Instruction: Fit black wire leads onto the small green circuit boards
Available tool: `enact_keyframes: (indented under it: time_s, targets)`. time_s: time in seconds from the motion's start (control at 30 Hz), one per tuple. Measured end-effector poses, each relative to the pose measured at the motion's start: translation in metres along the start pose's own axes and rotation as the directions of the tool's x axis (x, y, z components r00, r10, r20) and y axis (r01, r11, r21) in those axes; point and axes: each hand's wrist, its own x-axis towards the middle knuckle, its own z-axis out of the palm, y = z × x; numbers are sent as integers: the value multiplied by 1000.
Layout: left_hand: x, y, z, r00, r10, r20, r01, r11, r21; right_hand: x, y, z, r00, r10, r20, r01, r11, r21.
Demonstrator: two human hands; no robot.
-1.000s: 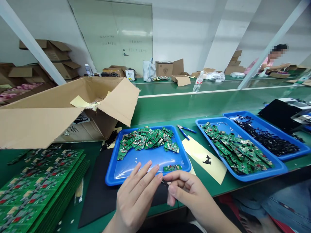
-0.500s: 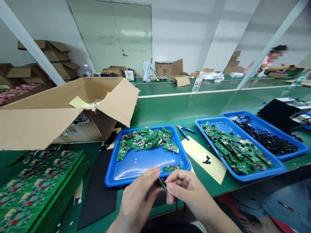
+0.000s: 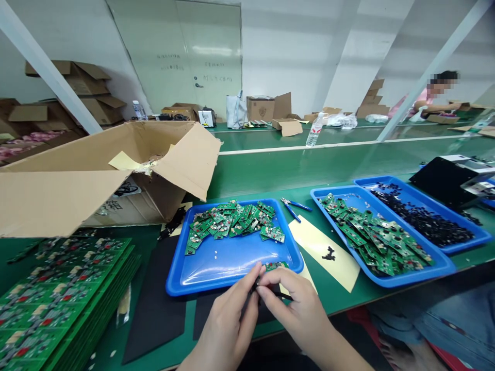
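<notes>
My left hand point(image 3: 231, 312) and my right hand point(image 3: 297, 305) meet fingertip to fingertip in front of the near edge of a blue tray point(image 3: 235, 257). Between the left fingers is a small circuit board point(image 3: 255, 283), mostly hidden and showing only as a dark sliver. The right thumb and forefinger pinch closed against its end; what lies between them is covered. Just beyond the fingers, a single green board point(image 3: 276, 266) lies in the tray's near right corner. Several more green boards point(image 3: 232, 220) are heaped along the tray's far side.
To the right are a tray of boards point(image 3: 379, 237), a tray of black parts point(image 3: 429, 214), blue-handled cutters point(image 3: 296, 208) and yellow paper point(image 3: 328, 252). Stacked board panels point(image 3: 58, 304) and an open carton point(image 3: 154, 190) stand left. A person point(image 3: 433, 98) sits beyond the bench.
Both hands have drawn closer together and the right fingertips have moved up and left against the left ones. The board's green face, visible before between the hands, is now mostly hidden.
</notes>
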Motion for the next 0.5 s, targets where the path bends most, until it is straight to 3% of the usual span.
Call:
enact_keyframes:
  time_s: [0.17,0.37,0.5]
  targets:
    - [3,4,2,988,-119,-94,113,991,-65,-2,1,5,997,-50,-53,45,993,-106]
    - [8,6,5,979,-147,-141,142,989,-43,-5,0,10,987,150,-64,-154,986,-64]
    - [7,4,7,976,-144,-163,143,990,-20,-2,0,7,986,168,-22,-169,984,-60]
